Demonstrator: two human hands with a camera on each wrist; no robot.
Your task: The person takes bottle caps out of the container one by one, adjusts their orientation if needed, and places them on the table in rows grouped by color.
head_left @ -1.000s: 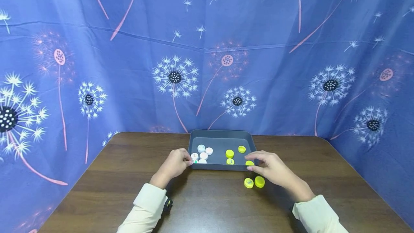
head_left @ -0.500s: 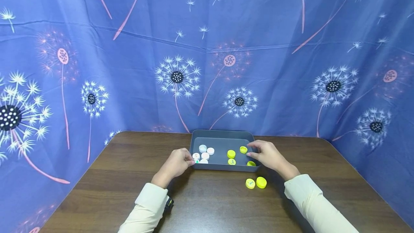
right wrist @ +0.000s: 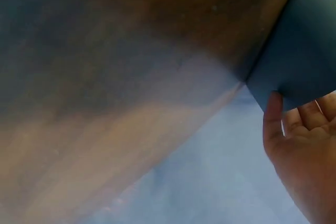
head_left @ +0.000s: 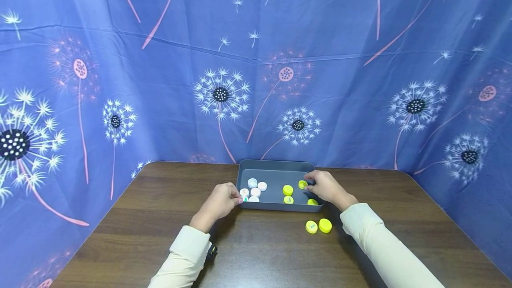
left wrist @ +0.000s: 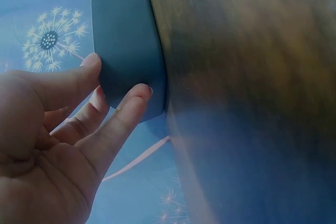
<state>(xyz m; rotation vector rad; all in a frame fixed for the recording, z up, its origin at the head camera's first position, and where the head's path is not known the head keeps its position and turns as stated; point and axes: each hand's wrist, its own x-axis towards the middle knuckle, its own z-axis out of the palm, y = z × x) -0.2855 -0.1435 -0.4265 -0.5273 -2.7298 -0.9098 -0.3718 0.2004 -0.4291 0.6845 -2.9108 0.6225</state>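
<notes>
While the left hand [head_left: 218, 201] grips the gray tray [head_left: 276, 177] by its near left corner, the right hand [head_left: 326, 186] curves over the right side to a yellow cap [head_left: 302, 184], pinching or not: cannot tell | tray: mid-way along the table's [head_left: 260, 246] far edge; white caps [head_left: 255, 192] left, other yellow caps [head_left: 287, 190] right | two loose yellow caps [head_left: 325, 226]: outside, near its near right corner

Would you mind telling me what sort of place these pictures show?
Probably an indoor tabletop workspace, perhaps arranged for filming: a brown wood-grain table backed by blue dandelion-print cloth, with a dark tray holding small caps.
</notes>
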